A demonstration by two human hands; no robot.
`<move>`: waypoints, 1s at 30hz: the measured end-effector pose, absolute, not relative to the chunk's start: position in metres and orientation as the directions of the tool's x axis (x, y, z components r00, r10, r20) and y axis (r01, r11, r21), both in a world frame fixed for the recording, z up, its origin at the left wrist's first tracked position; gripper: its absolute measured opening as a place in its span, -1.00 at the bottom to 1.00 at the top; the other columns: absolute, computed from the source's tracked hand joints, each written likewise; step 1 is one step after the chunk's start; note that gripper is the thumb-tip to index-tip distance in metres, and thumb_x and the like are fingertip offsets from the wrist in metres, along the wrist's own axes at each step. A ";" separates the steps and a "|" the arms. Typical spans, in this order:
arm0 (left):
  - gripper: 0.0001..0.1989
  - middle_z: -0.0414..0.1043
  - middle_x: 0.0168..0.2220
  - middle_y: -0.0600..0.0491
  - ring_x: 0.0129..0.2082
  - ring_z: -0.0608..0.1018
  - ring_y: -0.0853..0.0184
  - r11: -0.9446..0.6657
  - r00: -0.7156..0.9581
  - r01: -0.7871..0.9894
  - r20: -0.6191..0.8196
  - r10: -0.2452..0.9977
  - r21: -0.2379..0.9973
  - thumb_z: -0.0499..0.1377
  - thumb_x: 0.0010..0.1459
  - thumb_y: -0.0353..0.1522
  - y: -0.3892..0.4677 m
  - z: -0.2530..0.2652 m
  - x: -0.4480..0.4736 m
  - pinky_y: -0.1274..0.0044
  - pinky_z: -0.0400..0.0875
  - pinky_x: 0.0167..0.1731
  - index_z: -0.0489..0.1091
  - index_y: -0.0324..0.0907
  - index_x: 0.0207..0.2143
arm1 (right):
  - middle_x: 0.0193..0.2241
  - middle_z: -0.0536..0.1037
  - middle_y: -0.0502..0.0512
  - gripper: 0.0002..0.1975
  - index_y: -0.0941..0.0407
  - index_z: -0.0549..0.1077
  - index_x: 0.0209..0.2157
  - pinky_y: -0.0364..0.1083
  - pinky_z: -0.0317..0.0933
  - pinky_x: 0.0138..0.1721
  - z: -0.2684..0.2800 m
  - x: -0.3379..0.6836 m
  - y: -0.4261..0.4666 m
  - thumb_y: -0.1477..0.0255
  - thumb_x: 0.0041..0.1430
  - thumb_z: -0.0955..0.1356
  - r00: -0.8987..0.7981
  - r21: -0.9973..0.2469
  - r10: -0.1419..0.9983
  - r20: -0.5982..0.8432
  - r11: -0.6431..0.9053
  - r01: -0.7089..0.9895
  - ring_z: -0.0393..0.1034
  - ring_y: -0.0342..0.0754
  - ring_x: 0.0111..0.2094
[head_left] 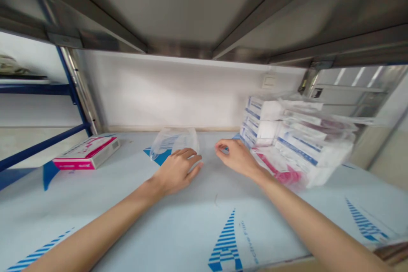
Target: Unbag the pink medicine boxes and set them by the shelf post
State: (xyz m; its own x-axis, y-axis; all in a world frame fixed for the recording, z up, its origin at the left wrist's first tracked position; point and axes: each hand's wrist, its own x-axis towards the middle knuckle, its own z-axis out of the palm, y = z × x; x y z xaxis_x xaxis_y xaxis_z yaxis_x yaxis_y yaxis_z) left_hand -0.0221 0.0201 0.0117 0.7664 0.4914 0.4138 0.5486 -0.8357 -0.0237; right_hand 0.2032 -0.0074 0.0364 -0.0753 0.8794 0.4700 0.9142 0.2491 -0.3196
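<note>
Left hand (pixel 176 171) resting on a clear plastic packet (pixel 172 141) on the shelf (pixel 197 221), fingers loosely curled over it. Right hand (pixel 237 158) beside stacked packets (pixel 296 144), fingers pinched narrow, holding nothing visible.

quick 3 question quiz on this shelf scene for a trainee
1. True or false: the left hand rests on the clear plastic packet.
2. Which lies at the far left of the shelf? A) pink and white box B) bottle C) scissors
3. What is stacked just right of the right hand?

Key:
1. True
2. A
3. Wrapped packages, white with blue and pink print
</note>
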 end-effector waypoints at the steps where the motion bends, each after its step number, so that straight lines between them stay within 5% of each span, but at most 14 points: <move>1: -0.61 0.50 -0.01 -0.11 0.04 0.51 0.14 -0.854 0.784 0.519 0.406 0.469 -0.016 -0.11 0.42 -0.26 0.017 0.013 -0.015 0.28 0.41 0.06 0.43 -0.19 0.03 | -0.20 0.66 0.07 -0.79 0.06 0.58 -0.23 -0.05 0.32 -0.06 0.041 0.214 -0.019 0.45 0.17 0.30 -0.027 -0.285 0.881 0.472 0.182 0.941 0.54 0.05 -0.12; 6: -0.64 0.49 0.01 -0.11 0.06 0.49 0.10 -0.900 0.842 0.436 0.359 0.402 -0.014 -0.05 0.39 -0.28 0.000 0.022 0.028 0.23 0.42 0.04 0.42 -0.18 0.07 | -0.10 0.61 0.34 -0.60 0.20 0.52 0.00 0.15 0.25 0.02 0.050 0.267 -0.060 0.29 0.28 0.25 0.197 0.026 0.889 0.412 -0.228 0.973 0.45 0.32 0.01; 10: -0.65 0.48 0.02 -0.13 0.08 0.48 0.09 -0.914 0.860 0.405 0.349 0.372 -0.026 -0.02 0.37 -0.26 -0.009 0.027 0.053 0.23 0.40 0.07 0.43 -0.17 0.06 | 0.19 0.38 0.43 -0.33 0.19 0.26 0.29 0.31 0.09 0.14 0.029 0.291 -0.065 0.06 0.32 0.17 0.316 0.082 0.917 0.243 -0.344 0.936 0.21 0.48 0.22; 16: -0.60 0.46 0.05 -0.13 0.10 0.46 0.09 -0.911 0.855 0.413 0.343 0.389 0.001 -0.04 0.39 -0.26 -0.009 0.024 0.058 0.22 0.38 0.09 0.34 -0.15 0.18 | 0.31 0.21 0.39 -0.26 0.12 0.16 0.35 0.37 -0.01 0.22 0.001 0.287 -0.074 0.04 0.25 0.25 0.194 0.046 0.942 0.274 -0.215 0.976 0.06 0.46 0.31; 24: -0.51 0.32 0.21 -0.12 0.19 0.38 0.11 -0.890 0.815 0.438 0.362 0.453 0.126 -0.02 0.38 -0.24 0.004 0.020 0.027 0.20 0.32 0.16 0.11 -0.08 0.32 | 0.29 0.30 0.24 -0.50 0.08 0.42 0.15 0.25 0.06 0.29 -0.003 0.266 -0.076 0.23 0.21 0.33 -0.163 -0.075 0.917 0.364 0.203 0.976 0.14 0.25 0.31; 26: -0.52 0.32 0.20 -0.13 0.19 0.38 0.11 -0.878 0.805 0.456 0.354 0.476 0.145 -0.02 0.38 -0.26 0.006 0.017 0.020 0.20 0.31 0.17 0.13 -0.11 0.31 | 0.25 0.35 0.23 -0.48 0.06 0.38 0.19 0.26 0.08 0.27 -0.001 0.268 -0.070 0.28 0.20 0.33 -0.137 -0.086 0.907 0.399 0.186 0.979 0.18 0.24 0.29; 30: -0.52 0.31 0.21 -0.12 0.20 0.36 0.12 -0.869 0.802 0.471 0.338 0.493 0.149 -0.02 0.38 -0.27 0.004 0.011 0.009 0.22 0.29 0.19 0.13 -0.09 0.31 | 0.18 0.39 0.37 -0.37 0.02 0.35 0.22 0.52 0.15 0.04 0.005 0.284 -0.061 0.22 0.10 0.38 0.061 -0.085 0.921 0.385 -0.030 0.996 0.27 0.53 0.17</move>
